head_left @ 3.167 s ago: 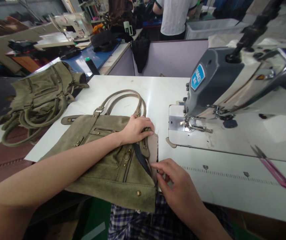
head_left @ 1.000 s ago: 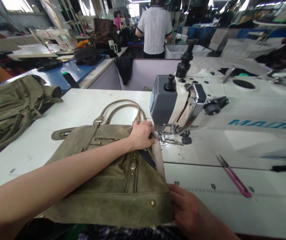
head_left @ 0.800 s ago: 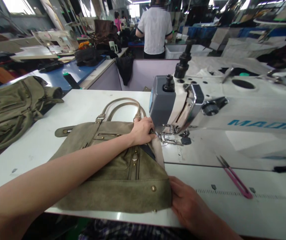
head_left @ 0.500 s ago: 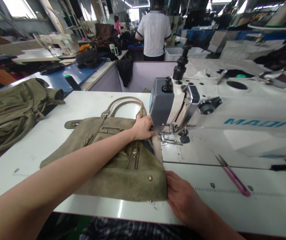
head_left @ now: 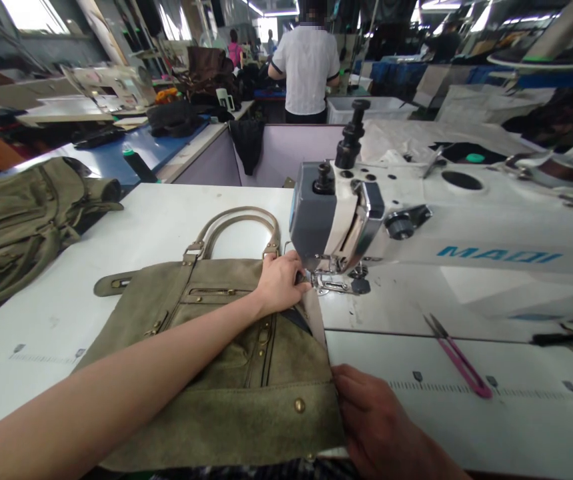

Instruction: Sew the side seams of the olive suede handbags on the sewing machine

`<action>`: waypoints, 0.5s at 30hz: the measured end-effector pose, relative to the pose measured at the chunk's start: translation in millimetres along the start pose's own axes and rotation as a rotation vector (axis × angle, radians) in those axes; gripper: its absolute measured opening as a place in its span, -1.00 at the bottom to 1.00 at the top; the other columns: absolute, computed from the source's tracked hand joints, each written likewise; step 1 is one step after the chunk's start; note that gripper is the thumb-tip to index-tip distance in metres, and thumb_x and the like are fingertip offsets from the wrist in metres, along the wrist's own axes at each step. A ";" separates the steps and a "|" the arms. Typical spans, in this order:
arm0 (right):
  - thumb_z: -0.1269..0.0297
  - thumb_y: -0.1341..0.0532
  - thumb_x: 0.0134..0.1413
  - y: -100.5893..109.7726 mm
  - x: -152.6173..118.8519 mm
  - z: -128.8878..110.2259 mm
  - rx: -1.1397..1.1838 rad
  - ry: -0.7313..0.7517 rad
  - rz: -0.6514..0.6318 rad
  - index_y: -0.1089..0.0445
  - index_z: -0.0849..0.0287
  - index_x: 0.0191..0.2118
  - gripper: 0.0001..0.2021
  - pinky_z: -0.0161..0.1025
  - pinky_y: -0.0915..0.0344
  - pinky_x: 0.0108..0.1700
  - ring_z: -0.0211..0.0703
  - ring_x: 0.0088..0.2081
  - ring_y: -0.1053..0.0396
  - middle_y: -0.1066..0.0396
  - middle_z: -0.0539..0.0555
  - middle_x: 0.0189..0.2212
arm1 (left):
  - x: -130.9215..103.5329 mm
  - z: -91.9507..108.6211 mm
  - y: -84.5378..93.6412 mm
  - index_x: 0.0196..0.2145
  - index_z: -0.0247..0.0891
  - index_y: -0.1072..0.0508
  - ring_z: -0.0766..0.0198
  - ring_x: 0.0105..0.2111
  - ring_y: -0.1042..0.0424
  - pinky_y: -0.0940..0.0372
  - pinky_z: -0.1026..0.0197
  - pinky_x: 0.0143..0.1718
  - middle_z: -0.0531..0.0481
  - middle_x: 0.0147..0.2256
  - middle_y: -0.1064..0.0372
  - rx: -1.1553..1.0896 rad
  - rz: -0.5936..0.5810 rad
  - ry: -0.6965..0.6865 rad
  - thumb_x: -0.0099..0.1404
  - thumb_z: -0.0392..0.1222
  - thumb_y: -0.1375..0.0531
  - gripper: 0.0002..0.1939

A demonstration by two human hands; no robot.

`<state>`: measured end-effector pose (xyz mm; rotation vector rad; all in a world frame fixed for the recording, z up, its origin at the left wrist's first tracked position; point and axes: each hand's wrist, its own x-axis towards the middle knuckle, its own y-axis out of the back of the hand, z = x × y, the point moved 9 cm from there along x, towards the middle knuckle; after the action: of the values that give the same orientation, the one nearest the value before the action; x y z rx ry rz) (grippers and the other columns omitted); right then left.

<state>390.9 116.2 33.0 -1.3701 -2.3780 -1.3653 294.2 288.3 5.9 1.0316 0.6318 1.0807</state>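
An olive green handbag (head_left: 166, 380) with two looped handles, zips and brass studs lies flat on the white sewing table, its bottom edge reaching over the table's front. My left hand (head_left: 281, 283) grips the bag's upper right side edge, close to the presser foot (head_left: 333, 283) of the sewing machine (head_left: 316, 213). Its fingers are curled, and the fingertips are partly hidden. Lower down, my right hand (head_left: 373, 413) pinches the bag's bottom right corner. Some pale lining shows along the side between the two hands.
Pink thread snips (head_left: 461, 367) lie on the table right of my right hand. Another olive bag (head_left: 26, 220) rests at the left. A dark thread cone (head_left: 139, 165) stands behind it. Farther back, a person in a white shirt (head_left: 306, 70) faces away beside a grey bin (head_left: 369, 110).
The bag has slid toward me, and its lower edge now hangs past the table's front. Both hands have moved slightly nearer with it, keeping their hold.
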 end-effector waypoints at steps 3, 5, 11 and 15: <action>0.55 0.03 0.02 2.7 2.2 6.1 0.024 -0.056 0.023 -0.30 0.18 -0.47 -0.77 -0.28 -0.35 -0.37 -0.15 -0.38 -0.30 -0.34 0.11 -0.45 | 7.2 -1.4 1.8 -0.40 -0.25 -0.43 -0.02 -0.11 -0.40 -0.16 -0.11 0.01 -0.09 -0.18 -0.44 0.007 0.001 -0.003 0.10 -0.19 -0.24 -0.89; 0.56 0.02 0.01 2.6 4.0 9.6 0.030 -0.086 0.026 -0.33 0.19 -0.45 -0.77 -0.27 -0.39 -0.32 -0.13 -0.33 -0.32 -0.34 0.12 -0.43 | 13.3 -2.0 2.1 -0.37 -0.25 -0.44 -0.02 -0.11 -0.40 -0.16 -0.11 0.01 -0.09 -0.18 -0.43 0.014 -0.003 -0.010 0.10 -0.17 -0.24 -0.87; 0.63 0.02 0.03 -3.4 13.9 -1.1 -0.055 0.044 0.023 -0.35 0.20 -0.42 -0.73 -0.28 -0.44 -0.25 -0.11 -0.27 -0.35 -0.39 0.16 -0.38 | 26.5 -5.1 -0.4 -0.28 -0.23 -0.46 -0.03 -0.11 -0.41 -0.17 -0.11 0.04 -0.09 -0.19 -0.47 0.027 -0.032 -0.067 0.09 -0.18 -0.25 -0.80; 0.61 0.02 0.09 -10.6 16.6 -5.4 -0.101 0.107 0.021 -0.37 0.22 -0.41 -0.73 -0.22 -0.45 -0.11 -0.07 -0.26 -0.35 -0.40 0.18 -0.43 | 29.6 -6.0 -0.7 -0.23 -0.24 -0.47 -0.01 -0.09 -0.42 -0.16 -0.08 0.06 -0.08 -0.17 -0.48 0.014 -0.042 -0.112 0.08 -0.19 -0.26 -0.75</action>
<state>371.4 121.0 36.8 -1.3053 -2.2494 -1.5321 300.6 317.8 4.5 1.0788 0.5691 0.9763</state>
